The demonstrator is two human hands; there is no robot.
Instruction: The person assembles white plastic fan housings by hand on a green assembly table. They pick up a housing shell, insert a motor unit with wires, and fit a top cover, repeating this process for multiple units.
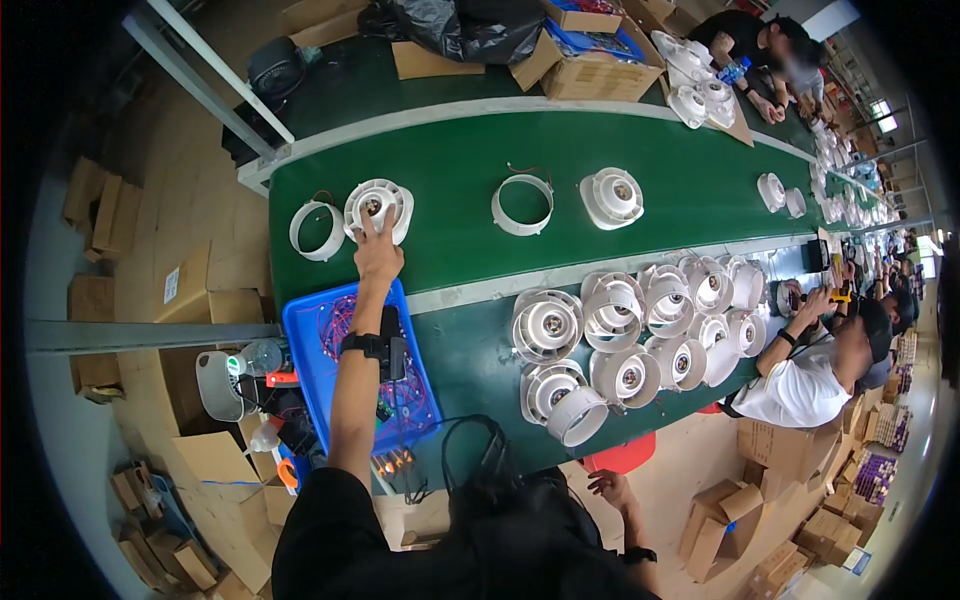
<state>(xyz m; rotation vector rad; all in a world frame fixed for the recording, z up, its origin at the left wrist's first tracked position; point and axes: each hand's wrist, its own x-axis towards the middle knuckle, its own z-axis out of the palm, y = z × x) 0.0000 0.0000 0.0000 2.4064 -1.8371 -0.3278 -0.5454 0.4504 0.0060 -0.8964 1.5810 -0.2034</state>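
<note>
My left hand [378, 258] reaches over the blue tray to a white round housing [397, 188] on the green belt. Its fingers rest on the housing's middle, around the small metal-coloured centre, and appear to grip it. Just left of that housing stands a white ring [297, 236] with a thin wire at its top. Low at my right side hangs my right hand [610, 489], fingers loosely bent and apart, with nothing in them. It is close to a red stool [622, 455], below the bench edge.
Beneath my left forearm lies a blue tray [312, 384] of wires. Another ring [497, 208] and housing [612, 200] sit along the belt. Several white housings with rings [548, 326] crowd the bench to the right. A co-worker [800, 380] sits beyond them; cartons [725, 520] stand on the floor.
</note>
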